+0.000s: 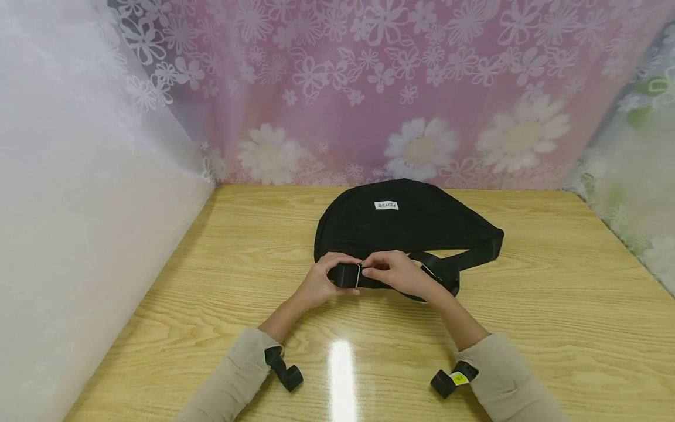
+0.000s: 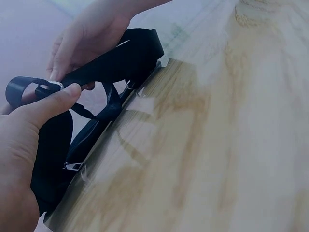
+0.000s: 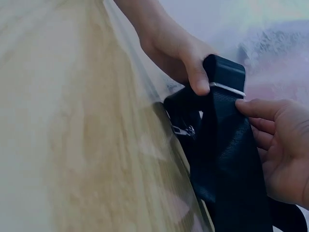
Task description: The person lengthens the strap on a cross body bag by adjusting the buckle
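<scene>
Bag, black, half-moon, fabric: lying on the pale wood-grain desk, at the middle of its far edge; small white rectangular label visible in the head view only. Strap, black flat webbing: looped through a slim silver metal buckle. Left hand: gripping strap at buckle. Right hand: pinching strap just beside buckle. Zip pull, silver metal: distinct in both wrist views, indiscernible in the head view.
</scene>
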Demonstrator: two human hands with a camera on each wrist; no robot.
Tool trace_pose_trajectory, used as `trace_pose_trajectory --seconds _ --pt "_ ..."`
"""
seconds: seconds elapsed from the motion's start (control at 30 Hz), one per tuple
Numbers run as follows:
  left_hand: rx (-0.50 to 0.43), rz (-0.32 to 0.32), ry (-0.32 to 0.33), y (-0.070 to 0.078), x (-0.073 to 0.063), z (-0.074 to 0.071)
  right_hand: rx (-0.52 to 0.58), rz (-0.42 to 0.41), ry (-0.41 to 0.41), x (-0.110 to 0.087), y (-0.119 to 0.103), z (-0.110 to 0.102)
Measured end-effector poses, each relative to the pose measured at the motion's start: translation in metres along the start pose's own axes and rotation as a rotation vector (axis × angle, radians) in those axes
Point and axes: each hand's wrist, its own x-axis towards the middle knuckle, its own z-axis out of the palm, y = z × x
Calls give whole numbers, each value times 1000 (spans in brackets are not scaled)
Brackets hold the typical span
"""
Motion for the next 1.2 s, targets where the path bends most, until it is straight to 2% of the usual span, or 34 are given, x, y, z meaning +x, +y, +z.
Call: trace_pose_trajectory --seconds 0.1,0.4,0.63,0.83,0.97,1.07,1.2 --pt "7 13 4 -1 0 0 -3 4 7 0 -1 1" --pt "-14 -71 18 -2 -2 1 -22 29 -77 -4 9 -14" --pt "-9 -67 18 -1 -2 1 -17 -3 -43 -4 8 -16" --pt "4 9 19 -6 -1 1 -69 -30 1 -1 3 -8" --pt "29 49 24 -24 -2 5 -97 -35 26 -2 -1 -5" --pt "76 65 25 -37 -5 8 -103 -37 24 -3 -5 -3" --pt "188 127 20 -43 -7 7 -174 -43 8 -3 -10 0"
